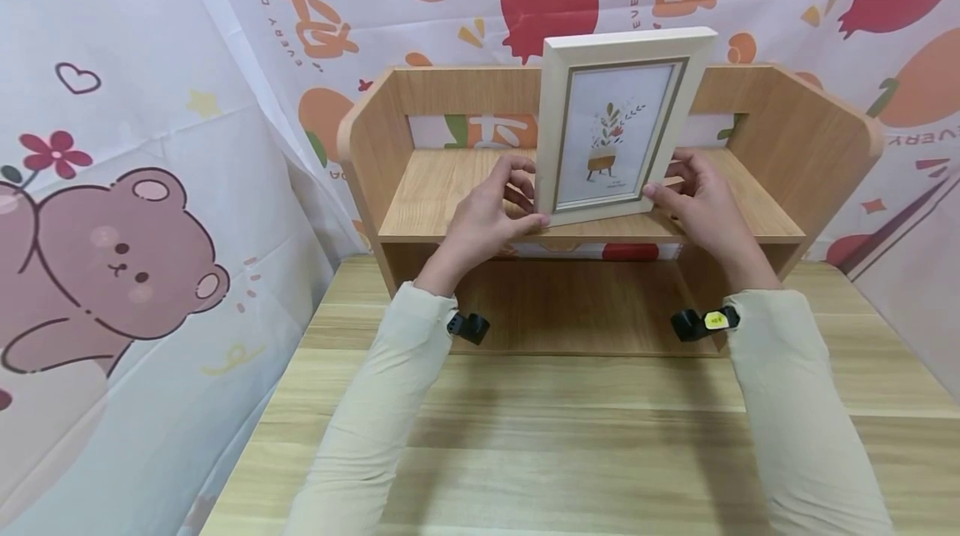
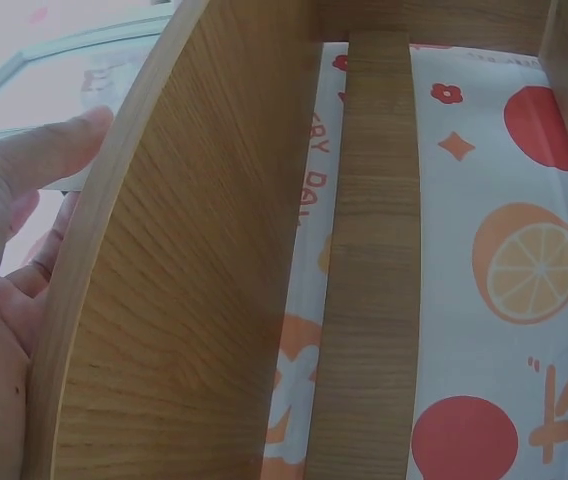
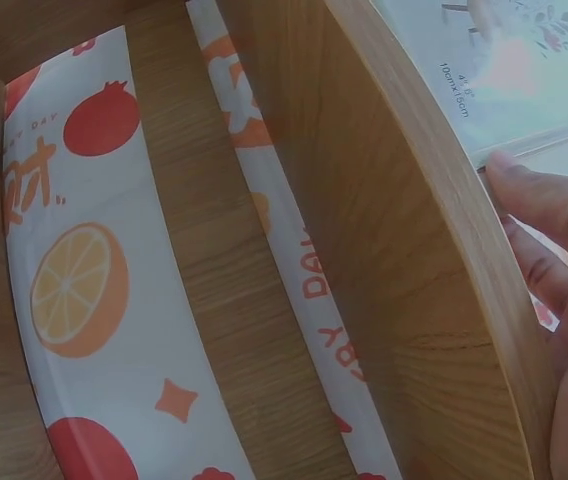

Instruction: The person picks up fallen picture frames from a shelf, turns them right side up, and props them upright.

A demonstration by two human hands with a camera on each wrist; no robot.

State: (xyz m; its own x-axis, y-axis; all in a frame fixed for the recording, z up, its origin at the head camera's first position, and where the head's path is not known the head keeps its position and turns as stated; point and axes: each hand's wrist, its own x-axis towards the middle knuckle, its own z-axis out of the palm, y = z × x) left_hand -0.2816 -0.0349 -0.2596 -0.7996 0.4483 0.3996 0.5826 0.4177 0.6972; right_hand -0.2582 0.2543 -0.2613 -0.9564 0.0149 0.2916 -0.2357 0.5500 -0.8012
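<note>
A cream picture frame point(image 1: 615, 132) with a potted-plant print stands nearly upright on the upper board of a wooden desk shelf point(image 1: 431, 186), turned slightly to one side. My left hand point(image 1: 483, 211) holds it at the lower left corner, thumb on the front edge and fingers curled at the side. At the lower right, my right hand point(image 1: 708, 202) grips the other edge, its thumb over the front border and the fingers partly hidden behind. Both wrist views show each thumb point(image 2: 74, 140) point(image 3: 534, 195) against the frame, just above the shelf board's front edge.
Raised side panels point(image 1: 817, 132) flank the upper board, and a back rail point(image 1: 465, 90) runs behind it. Below lies an open compartment point(image 1: 570, 303). The shelf stands on a light wooden table point(image 1: 585, 453), with a fruit-print cloth point(image 1: 480, 11) hanging behind and a bear-print cloth point(image 1: 150, 261) at left.
</note>
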